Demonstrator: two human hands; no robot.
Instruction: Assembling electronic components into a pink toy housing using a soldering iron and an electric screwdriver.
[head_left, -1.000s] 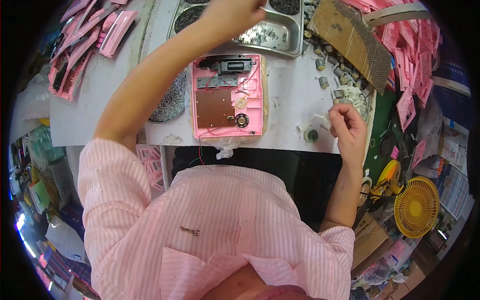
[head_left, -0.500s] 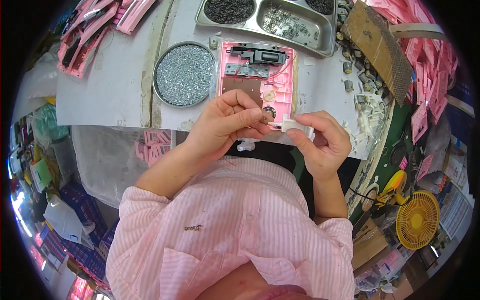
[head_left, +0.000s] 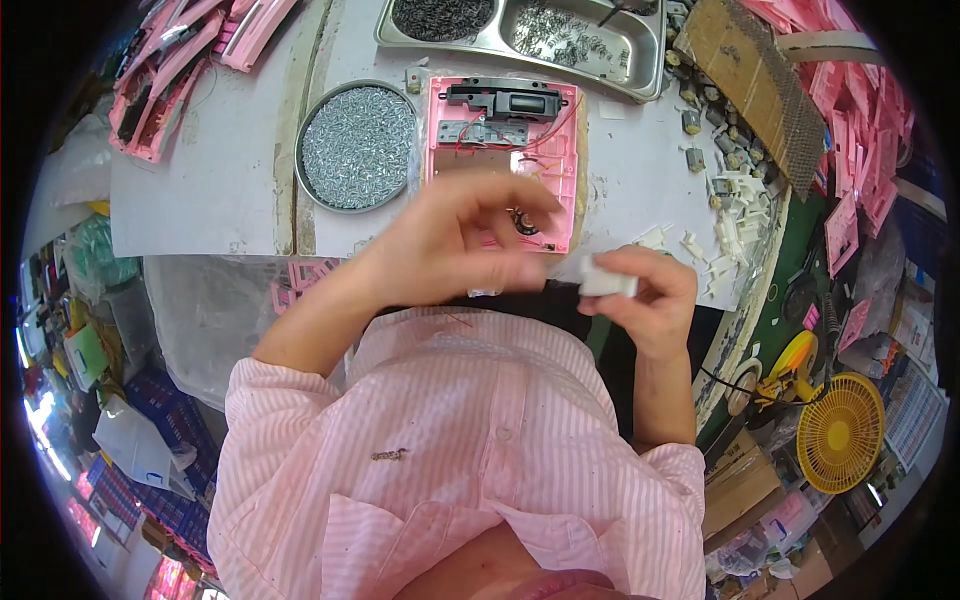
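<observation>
My right hand pinches a small white plastic part between thumb and fingers, just off the table's front edge. Beside it, my left hand is smeared by motion, its thumb and fingers apart and nothing visible between them. Behind the left hand lies a pink plastic housing, its near part partly covered by that hand. Fitted inside the housing are a black module, a grey metal plate with red wires, and a dark round part near the front.
A round tray of silver screws stands left of the housing. Behind is a metal compartment tray with small dark parts. Small motors, white plastic parts and cardboard lie at right. Pink shells are piled far left.
My left hand has opened from its pinch and its thumb and fingers have spread. My right hand has shifted slightly down, still holding the white part. The view has shifted a little.
</observation>
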